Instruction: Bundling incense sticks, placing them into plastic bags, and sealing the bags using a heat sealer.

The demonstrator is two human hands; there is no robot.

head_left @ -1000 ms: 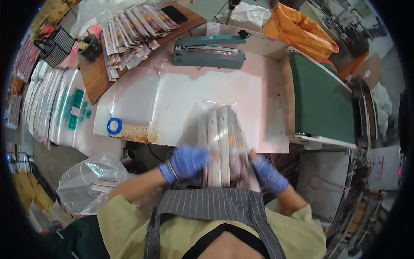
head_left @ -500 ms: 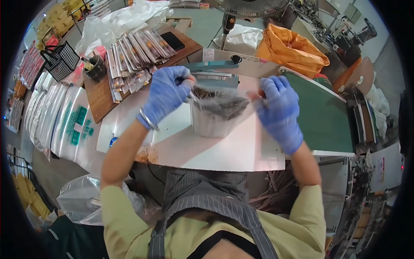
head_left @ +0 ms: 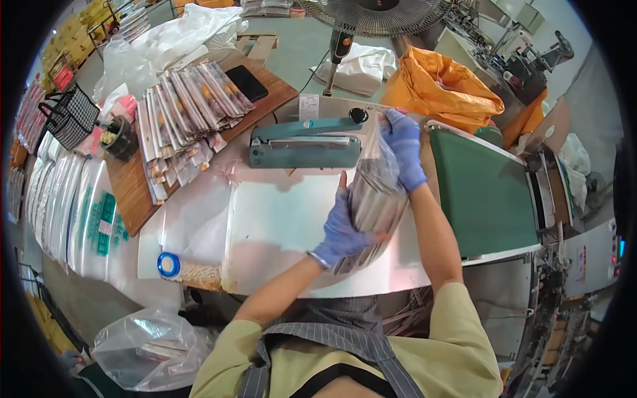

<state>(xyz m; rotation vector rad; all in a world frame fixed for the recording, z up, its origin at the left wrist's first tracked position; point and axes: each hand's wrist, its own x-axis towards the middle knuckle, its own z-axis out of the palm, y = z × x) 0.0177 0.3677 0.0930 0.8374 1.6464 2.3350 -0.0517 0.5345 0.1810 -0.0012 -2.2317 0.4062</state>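
Observation:
A clear plastic bag (head_left: 378, 196) with a stack of flat packets inside stands tilted over the white tabletop, right of its middle. My left hand (head_left: 342, 229), in a blue glove, cups the bag's lower left side with its thumb pointing up. My right hand (head_left: 403, 149), gloved alike, is closed on the bag's upper right, by its gathered top; part of its fingers is hidden. Just left of the bag's top lies a teal hand-lever bag sealer (head_left: 305, 151), which neither hand touches.
Many printed packets (head_left: 189, 109) lie fanned on a brown board (head_left: 123, 182) beside a black phone (head_left: 247, 83). A blue tape roll (head_left: 168, 265) sits at the table's front left. A green surface (head_left: 484, 192) borders the right; an orange sack (head_left: 451, 89) and a fan (head_left: 378, 16) stand behind.
Both hands have shifted the bag from the table's middle to the right and tilted it. My left hand left the bag's mouth for its side; my right hand moved up to its top.

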